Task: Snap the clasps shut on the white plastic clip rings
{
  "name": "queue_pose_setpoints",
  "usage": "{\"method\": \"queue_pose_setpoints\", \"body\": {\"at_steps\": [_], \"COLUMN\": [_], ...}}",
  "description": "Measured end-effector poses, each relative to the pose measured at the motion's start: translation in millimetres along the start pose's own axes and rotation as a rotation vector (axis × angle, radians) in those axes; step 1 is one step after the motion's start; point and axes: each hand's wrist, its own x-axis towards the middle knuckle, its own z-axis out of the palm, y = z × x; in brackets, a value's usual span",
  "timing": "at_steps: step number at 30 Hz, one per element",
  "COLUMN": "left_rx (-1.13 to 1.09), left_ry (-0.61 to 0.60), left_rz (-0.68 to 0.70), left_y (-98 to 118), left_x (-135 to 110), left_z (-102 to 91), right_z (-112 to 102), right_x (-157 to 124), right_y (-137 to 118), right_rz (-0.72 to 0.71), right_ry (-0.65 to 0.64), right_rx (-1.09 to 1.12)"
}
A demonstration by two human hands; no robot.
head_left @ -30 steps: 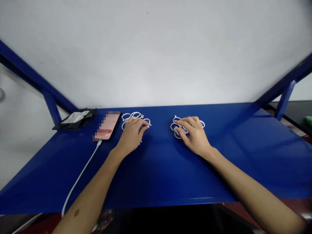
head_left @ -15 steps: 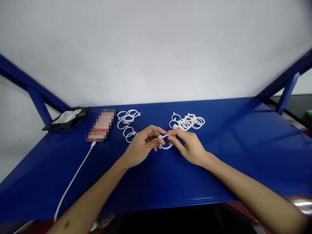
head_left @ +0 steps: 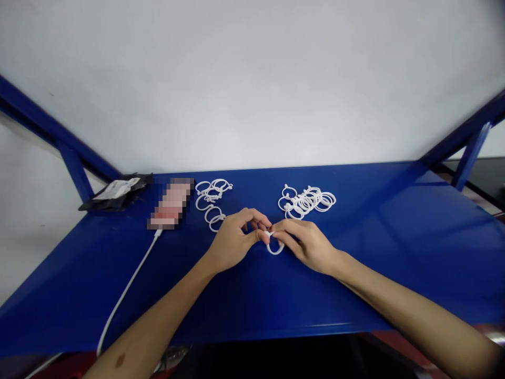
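Note:
My left hand (head_left: 232,242) and my right hand (head_left: 305,243) meet over the middle of a blue table (head_left: 355,273). Between their fingertips they pinch one small white plastic ring (head_left: 275,247), which hangs just above the tabletop. Behind my left hand lies a loose group of white rings (head_left: 212,199). A denser pile of white rings (head_left: 307,201) lies behind my right hand. Neither hand touches either pile.
A phone (head_left: 172,209) lies at the back left, with a white cable (head_left: 126,292) running off the front edge. A black packet (head_left: 116,190) sits at the far left corner. Blue frame struts (head_left: 471,158) rise at both sides, and a white wall stands behind.
Both hands left the two ring piles and came together at the middle of the table. They now pinch a single white ring between them, held slightly lower and closer than half a second ago.

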Motion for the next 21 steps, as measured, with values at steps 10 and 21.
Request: {"method": "queue_pose_setpoints", "body": {"at_steps": [10,21], "left_rx": [0.667,0.957], "left_ry": [0.212,0.196], "left_rz": [0.046,-0.036], "left_y": [-38.0,-73.4], "left_x": [24.2,35.4], "left_z": [-35.2,-37.9], "right_z": [-21.2,-26.3], "right_x": [6.8,9.7], "right_y": [32.3,54.9], "right_rz": [-0.017,0.111], "right_ry": [0.383,0.417], "right_rx": [-0.476,-0.666]}}
